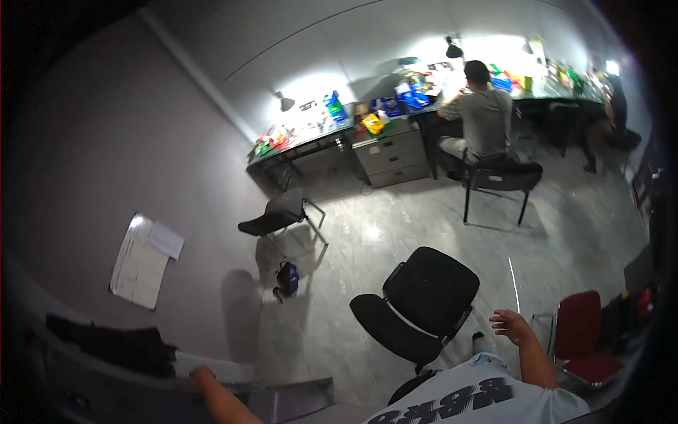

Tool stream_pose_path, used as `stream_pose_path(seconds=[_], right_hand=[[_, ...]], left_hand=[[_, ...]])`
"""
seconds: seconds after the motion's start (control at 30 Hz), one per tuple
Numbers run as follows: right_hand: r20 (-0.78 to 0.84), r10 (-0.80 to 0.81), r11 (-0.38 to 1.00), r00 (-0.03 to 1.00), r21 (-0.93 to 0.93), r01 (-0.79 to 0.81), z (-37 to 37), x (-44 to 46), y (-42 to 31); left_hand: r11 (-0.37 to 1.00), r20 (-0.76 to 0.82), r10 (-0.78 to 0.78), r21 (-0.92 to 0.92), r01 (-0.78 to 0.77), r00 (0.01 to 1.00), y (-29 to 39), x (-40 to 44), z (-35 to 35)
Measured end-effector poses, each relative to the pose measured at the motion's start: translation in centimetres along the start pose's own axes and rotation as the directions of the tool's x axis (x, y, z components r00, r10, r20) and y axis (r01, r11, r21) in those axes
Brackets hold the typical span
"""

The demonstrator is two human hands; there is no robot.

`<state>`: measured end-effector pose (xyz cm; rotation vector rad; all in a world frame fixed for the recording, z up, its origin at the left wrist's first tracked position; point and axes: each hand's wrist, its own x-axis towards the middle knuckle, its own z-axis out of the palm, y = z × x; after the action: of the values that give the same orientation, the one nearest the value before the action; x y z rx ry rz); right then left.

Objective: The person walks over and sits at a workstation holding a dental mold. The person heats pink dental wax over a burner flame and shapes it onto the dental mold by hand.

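My right hand [513,327] hangs in the air at the lower right, its fingers apart and holding nothing. It is nearest to a black office chair [432,290], whose seat and backrest show just to its left, without contact. My left hand [203,374] reaches out at the lower left, at the edge of a dark grey surface [293,399]. Its fingers are too dark and small to make out, so whether it grips anything is unclear. Close beside it lies a black cloth-like item [109,345].
A person [486,116] sits at a lit workbench along the far wall; another person [613,106] is at far right. A black chair [277,215], dark bag [287,278] and red chair [579,332] stand on the floor. Drawers [394,159] stand under the bench; papers [145,261] hang at left.
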<state>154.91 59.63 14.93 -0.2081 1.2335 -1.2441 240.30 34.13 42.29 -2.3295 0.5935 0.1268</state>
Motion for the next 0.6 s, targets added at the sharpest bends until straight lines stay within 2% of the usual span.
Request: stream_pose_path(seconds=[0.03, 0.1, 0.13, 0.17, 0.27, 0.33, 0.4, 0.47, 0.6], right_hand=[[-0.011, 0.021, 1.0, 1.0, 0.009, -0.021, -0.8, 0.0, 0.5], [0.015, 0.032, 0.998, 0.999, 0.046, -0.033, -2.1, -0.5, 0.2], [0.001, 0.027, 0.997, 1.0, 0.067, -0.027, -2.6, -0.6, 0.0], [-0.001, 0.038, 0.999, 0.999, 0.039, -0.038, -3.3, -0.2, -0.1], [-0.002, 0.04, 0.999, 0.999, 0.017, -0.04, -6.9, 1.4, -1.2], [0.055, 0.025, 1.0, 0.998, -0.017, -0.024, -9.1, 2.0, -3.4], [0.039, 0.017, 1.0, 0.999, -0.022, -0.016, -12.1, 2.5, -6.3], [0.062, 0.012, 0.991, 0.998, -0.132, -0.003, -15.2, 4.2, -8.5], [0.071, -0.048, 0.987, 0.996, -0.151, 0.059, -20.0, 5.3, -14.3]], left_hand=[[0.976, -0.085, 0.123, 0.19, -0.105, 0.989, 0.0, 0.2, 2.3], [0.999, 0.001, 0.044, -0.02, -0.044, 0.999, 1.7, -0.1, 5.3], [0.972, -0.154, 0.147, -0.161, -0.172, 0.977, 1.4, -5.0, 6.3], [0.95, -0.211, 0.191, -0.205, -0.235, 0.959, 2.4, -7.5, 8.1], [0.877, -0.265, 0.279, -0.32, -0.357, 0.923, 7.4, -13.4, 13.8], [0.818, -0.296, 0.299, -0.41, -0.403, 0.907, 11.3, -18.2, 17.7], [0.745, -0.321, 0.296, -0.511, -0.428, 0.899, 15.6, -23.4, 21.5], [0.656, -0.341, 0.259, -0.624, -0.424, 0.904, 19.8, -28.2, 24.5], [0.372, -0.343, 0.186, -0.843, -0.389, 0.921, 27.7, -36.0, 27.9]])
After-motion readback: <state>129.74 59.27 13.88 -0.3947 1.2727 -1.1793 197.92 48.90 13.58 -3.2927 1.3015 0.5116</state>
